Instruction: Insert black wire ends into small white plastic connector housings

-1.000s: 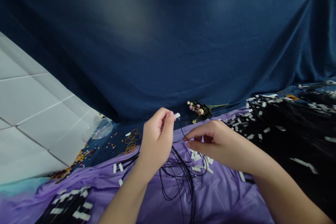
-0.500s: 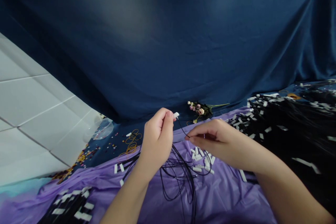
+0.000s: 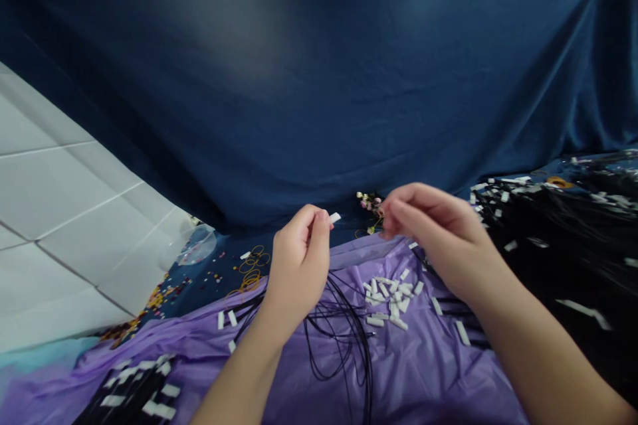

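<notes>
My left hand (image 3: pixel 302 252) pinches a small white plastic piece (image 3: pixel 335 218) between thumb and fingertips, with one end sticking out. To its right, my right hand (image 3: pixel 431 232) is raised with thumb and fingers drawn together. Whether anything is between those fingertips cannot be made out. Below the hands, a loose bundle of thin black cords (image 3: pixel 343 332) lies across purple cloth (image 3: pixel 413 365). Beside the cords is a scattered heap of white plastic pieces (image 3: pixel 393 295).
Black cords with white ends form a large pile (image 3: pixel 563 259) at the right and a smaller bundle (image 3: pixel 134 388) at the lower left. Yellow rubber bands (image 3: pixel 250 272), a clear plastic cup (image 3: pixel 199 244) and artificial flowers (image 3: pixel 369 201) lie near the blue cloth (image 3: pixel 319 93).
My right hand has moved up and to the right, away from the left. The black cord seen between the hands is no longer visible there. My left hand has stayed put.
</notes>
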Tool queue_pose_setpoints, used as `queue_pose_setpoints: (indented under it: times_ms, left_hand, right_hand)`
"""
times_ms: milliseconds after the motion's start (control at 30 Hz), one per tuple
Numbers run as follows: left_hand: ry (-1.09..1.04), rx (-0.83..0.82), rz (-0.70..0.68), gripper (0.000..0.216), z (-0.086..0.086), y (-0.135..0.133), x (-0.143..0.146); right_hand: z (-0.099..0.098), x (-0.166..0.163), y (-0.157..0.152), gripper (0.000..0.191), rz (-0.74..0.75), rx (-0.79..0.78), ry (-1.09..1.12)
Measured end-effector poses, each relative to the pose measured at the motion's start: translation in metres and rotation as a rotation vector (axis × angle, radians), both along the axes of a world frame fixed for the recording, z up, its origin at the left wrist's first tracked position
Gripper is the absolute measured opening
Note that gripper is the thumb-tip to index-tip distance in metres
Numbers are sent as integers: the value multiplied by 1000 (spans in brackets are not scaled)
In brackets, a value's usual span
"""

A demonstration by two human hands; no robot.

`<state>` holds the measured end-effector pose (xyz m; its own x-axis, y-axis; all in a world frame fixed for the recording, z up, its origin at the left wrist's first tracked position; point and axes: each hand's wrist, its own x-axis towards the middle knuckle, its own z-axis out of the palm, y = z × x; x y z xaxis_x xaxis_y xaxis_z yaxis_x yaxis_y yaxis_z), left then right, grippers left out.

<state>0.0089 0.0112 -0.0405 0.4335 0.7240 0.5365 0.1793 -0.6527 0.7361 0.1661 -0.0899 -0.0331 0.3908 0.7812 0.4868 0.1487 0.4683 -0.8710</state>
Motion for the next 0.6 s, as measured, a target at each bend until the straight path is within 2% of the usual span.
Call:
queue_pose_setpoints:
  times_ms: [67, 167, 233, 333, 400, 467, 600]
  left_hand:
    - [2, 6, 6, 32, 0, 0, 0]
    - [7, 10, 11, 32, 1, -1, 0]
    - [1, -3, 7, 32, 0, -1, 0]
    - [-24, -76, -35, 33, 0, -1, 1]
    - [-54, -139, -82, 33, 0, -1, 2]
    - [-83, -194, -123, 33, 0, 0, 2]
    - [-120, -294, -194, 34, 0, 3, 2]
  right_hand:
    - [6, 3, -1, 15, -7, 124, 228]
    - [13, 11, -7, 25, 61, 158, 439]
    - [14, 15, -12, 26, 126, 77, 395]
    - [9, 12, -15, 12, 276, -178, 182]
    - [4, 6, -11, 22, 426, -293, 120]
    - [-3, -2, -5, 33, 533, -313, 162]
    - [-13, -13, 7, 43, 576, -318, 266]
